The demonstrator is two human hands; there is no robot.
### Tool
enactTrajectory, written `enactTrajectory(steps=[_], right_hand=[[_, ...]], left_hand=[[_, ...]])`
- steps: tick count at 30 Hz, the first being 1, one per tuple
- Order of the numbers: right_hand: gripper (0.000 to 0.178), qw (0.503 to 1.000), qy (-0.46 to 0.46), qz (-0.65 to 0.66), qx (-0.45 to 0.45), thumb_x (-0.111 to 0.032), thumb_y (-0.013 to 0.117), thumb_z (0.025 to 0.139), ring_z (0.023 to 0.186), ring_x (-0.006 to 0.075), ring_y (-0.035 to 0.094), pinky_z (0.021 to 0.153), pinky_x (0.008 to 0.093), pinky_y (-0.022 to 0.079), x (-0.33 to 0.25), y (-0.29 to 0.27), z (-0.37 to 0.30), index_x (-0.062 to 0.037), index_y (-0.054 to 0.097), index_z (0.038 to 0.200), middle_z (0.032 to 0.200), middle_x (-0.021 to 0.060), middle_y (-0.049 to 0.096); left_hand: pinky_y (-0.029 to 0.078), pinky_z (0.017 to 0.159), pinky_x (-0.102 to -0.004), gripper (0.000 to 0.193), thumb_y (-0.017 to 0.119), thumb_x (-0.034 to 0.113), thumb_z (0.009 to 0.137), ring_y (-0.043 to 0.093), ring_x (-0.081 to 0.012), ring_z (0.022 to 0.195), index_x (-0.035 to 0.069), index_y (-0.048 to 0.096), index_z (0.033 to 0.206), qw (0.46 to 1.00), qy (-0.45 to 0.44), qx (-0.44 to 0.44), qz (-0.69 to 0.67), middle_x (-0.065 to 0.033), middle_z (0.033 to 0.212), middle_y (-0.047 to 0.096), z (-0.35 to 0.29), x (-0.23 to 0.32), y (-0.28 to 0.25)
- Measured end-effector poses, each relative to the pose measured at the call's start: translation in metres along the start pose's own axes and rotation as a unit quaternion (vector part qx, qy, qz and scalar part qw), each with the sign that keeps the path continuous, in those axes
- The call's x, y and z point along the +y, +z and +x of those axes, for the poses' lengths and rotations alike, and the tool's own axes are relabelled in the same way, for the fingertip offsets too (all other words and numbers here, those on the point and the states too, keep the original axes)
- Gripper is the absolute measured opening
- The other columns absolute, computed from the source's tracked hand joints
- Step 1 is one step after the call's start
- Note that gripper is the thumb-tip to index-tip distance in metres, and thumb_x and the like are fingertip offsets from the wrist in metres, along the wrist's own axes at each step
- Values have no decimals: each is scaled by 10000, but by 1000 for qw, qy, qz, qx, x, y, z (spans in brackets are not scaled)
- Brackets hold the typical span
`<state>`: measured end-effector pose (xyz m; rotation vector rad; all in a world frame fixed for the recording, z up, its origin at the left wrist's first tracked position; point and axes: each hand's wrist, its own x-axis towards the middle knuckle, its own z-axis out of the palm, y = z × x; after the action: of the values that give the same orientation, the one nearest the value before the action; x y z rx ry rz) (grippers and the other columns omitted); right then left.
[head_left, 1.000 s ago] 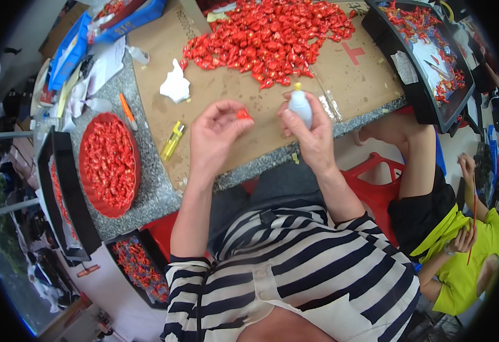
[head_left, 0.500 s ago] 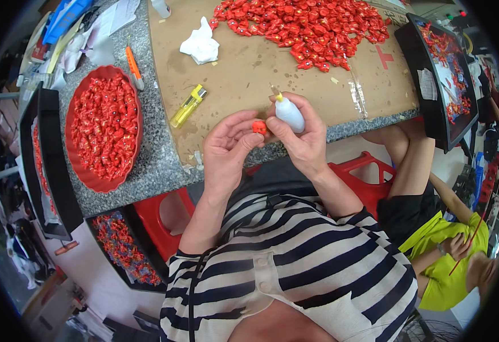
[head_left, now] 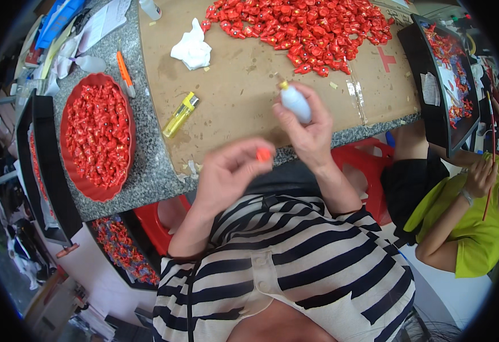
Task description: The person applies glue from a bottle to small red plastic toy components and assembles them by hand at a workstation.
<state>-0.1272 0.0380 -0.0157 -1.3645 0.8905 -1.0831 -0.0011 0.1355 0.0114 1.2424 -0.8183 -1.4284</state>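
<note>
My left hand [head_left: 226,175], smeared by motion, pinches a small red piece [head_left: 263,154] just past the table's near edge. My right hand [head_left: 313,126] is closed around a small white squeeze bottle [head_left: 296,105]. The bottle has a yellow collar and a thin tip that points up and away from me. The red piece and the bottle are apart. Beyond my hands, a heap of small shiny red pieces [head_left: 300,31] covers the far part of the cardboard sheet [head_left: 243,102]. What the held piece depicts is too blurred to tell.
A yellow lighter [head_left: 181,115] and crumpled white tissue [head_left: 192,50] lie on the cardboard. To the left are a red scalloped tray [head_left: 125,171] full of red pieces and an orange cutter [head_left: 125,74]. A black tray [head_left: 435,122] stands at the right, near a seated co-worker in yellow-green [head_left: 466,233].
My left hand has drawn back toward me with the red piece, away from the bottle. My right hand has moved slightly right with the bottle. The co-worker's hand has risen.
</note>
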Motion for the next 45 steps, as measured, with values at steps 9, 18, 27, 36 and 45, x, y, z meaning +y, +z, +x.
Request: enactTrajectory(steps=[9, 18, 27, 36, 45], right_hand=[[280, 965, -164, -201, 34, -76, 657, 737, 736, 106, 576, 640, 236, 465, 9, -43, 46, -14, 567, 995, 809, 69, 620], [280, 965, -96, -241, -28, -10, 637, 726, 767, 132, 575, 661, 246, 458, 8, -39, 37, 10, 558, 994, 857, 84, 600], [263, 950, -107, -288, -58, 42, 641, 667, 715, 206, 571, 629, 268, 436, -6, -48, 29, 2, 557, 913, 821, 127, 590], [286, 988, -30, -149, 21, -34, 624, 745, 772, 162, 564, 688, 266, 443, -2, -49, 37, -2, 520, 1010, 861, 89, 584], [342, 999, -1, -14, -36, -110, 604, 801, 803, 100, 509, 704, 212, 405, -2, -58, 35, -15, 464, 1098, 917, 51, 549]], left_hand=[[397, 768, -382, 74, 489, 36, 806, 512, -333, 837, -2, 505, 868, 901, -41, -99, 421, -170, 829, 543, -42, -52, -6], [374, 880, -389, 265, 405, 171, 854, 483, -377, 1010, 2, 562, 985, 735, 168, 124, 645, -205, 1057, 542, 107, -222, -117], [383, 867, -385, 254, 423, 166, 848, 493, -370, 998, 10, 573, 981, 792, 77, -8, 605, -188, 1049, 552, 143, -168, -83], [392, 855, -382, 244, 441, 162, 842, 504, -363, 986, 17, 583, 977, 795, -65, -93, 596, -170, 1040, 562, 21, -143, -31], [419, 693, -244, 268, 581, -3, 756, 528, -113, 829, -1, 588, 1024, 976, 69, 56, 198, -86, 929, 589, 1, 24, 11]])
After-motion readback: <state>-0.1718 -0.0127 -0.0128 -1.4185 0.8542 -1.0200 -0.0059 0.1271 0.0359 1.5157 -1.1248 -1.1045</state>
